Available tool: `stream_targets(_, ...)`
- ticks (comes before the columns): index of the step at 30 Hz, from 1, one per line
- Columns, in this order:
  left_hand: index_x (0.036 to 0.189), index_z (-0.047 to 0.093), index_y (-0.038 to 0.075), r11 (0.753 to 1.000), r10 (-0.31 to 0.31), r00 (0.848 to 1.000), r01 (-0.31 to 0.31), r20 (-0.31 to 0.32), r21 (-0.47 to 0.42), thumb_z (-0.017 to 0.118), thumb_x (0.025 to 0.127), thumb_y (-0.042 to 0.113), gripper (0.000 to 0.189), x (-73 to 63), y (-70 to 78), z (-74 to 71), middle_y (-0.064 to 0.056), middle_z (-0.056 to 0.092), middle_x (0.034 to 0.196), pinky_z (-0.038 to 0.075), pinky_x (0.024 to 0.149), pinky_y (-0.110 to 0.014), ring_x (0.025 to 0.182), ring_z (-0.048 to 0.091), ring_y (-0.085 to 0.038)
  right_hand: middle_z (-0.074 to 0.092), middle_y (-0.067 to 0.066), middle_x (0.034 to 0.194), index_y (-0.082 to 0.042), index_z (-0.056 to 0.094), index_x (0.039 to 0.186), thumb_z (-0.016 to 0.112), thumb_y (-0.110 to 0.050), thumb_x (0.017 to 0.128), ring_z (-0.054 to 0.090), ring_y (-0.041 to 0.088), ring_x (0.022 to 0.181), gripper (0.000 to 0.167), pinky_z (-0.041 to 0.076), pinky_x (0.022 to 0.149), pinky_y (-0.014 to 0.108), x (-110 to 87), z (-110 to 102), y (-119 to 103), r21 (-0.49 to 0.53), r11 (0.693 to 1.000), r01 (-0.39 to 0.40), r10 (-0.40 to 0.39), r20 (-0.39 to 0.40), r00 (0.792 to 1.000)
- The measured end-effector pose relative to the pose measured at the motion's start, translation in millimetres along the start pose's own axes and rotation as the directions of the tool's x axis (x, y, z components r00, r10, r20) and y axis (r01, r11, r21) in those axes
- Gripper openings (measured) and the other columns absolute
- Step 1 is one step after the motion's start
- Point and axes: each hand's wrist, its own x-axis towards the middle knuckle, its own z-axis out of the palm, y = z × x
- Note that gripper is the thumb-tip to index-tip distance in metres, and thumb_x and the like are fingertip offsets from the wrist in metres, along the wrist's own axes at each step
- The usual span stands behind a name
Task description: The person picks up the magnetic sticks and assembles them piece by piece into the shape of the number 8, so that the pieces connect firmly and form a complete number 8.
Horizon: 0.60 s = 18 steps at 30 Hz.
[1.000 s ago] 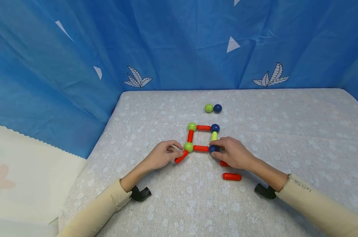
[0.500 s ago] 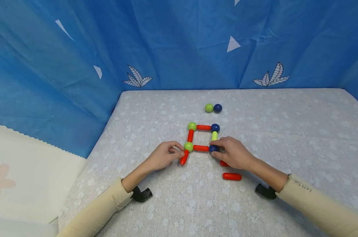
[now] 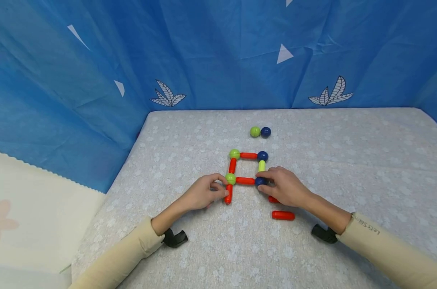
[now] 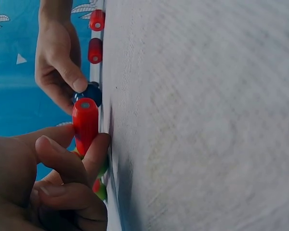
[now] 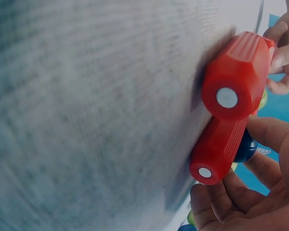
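On the table lies a square of magnetic rods and balls. My left hand point(image 3: 205, 192) pinches a red magnetic rod point(image 3: 228, 194), whose far end meets the near-left green ball point(image 3: 230, 179). This rod point(image 4: 85, 120) stands out between thumb and finger in the left wrist view. At the near-right corner, my right hand point(image 3: 285, 186) holds a dark blue ball point(image 3: 261, 182) between thumb and fingers. A red rod point(image 3: 245, 181) joins these two balls. A yellow-green rod point(image 3: 262, 166) runs from the held ball to the far blue ball point(image 3: 262, 156).
Two loose red rods lie by the right hand: one partly under it, the nearer rod point(image 3: 283, 215) fully visible. A green ball point(image 3: 255, 131) and a blue ball point(image 3: 265, 132) sit beyond the square. A blue curtain point(image 3: 218, 56) hangs behind the table.
The red rod in my left hand has swung from slanting leftward to pointing nearly straight toward me. My left hand has shifted slightly right with it. The right hand stays in place.
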Motion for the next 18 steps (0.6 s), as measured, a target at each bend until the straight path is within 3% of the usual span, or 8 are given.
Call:
stream_targets(13, 0.116, 0.061, 0.007, 1.0, 0.001, 1.0, -0.001, -0.007, -0.008, 0.066, 0.095, 0.014, 0.023, 1.5, -1.9, -0.4, 0.001, 0.07, 0.087, 0.039, 0.048, -0.027, 0.047, 0.044, -0.012, 0.064, 0.0, 0.094, -0.006, 0.068, 0.123, 0.075, -0.018, 0.089, 0.05, 0.02, 0.081, 0.037, 0.041, 0.069, 0.034, -1.0, 0.7, 0.0, 0.003, 1.0, -0.004, 0.004, -0.006, 1.0)
stream_targets(18, 0.116, 0.061, 0.009, 1.0, -0.01, 0.999, 0.009, 0.036, 0.015, 0.067, 0.095, 0.018, 0.024, 3.8, 2.4, -9.8, 0.0, 0.071, 0.088, 0.038, 0.047, -0.027, 0.047, 0.042, -0.012, 0.064, 0.001, 0.096, -0.006, 0.068, 0.123, 0.075, -0.019, 0.089, 0.051, 0.02, 0.082, 0.037, 0.042, 0.07, 0.034, -0.4, 1.2, -0.8, -0.002, 1.0, -0.003, 0.003, -0.012, 1.0)
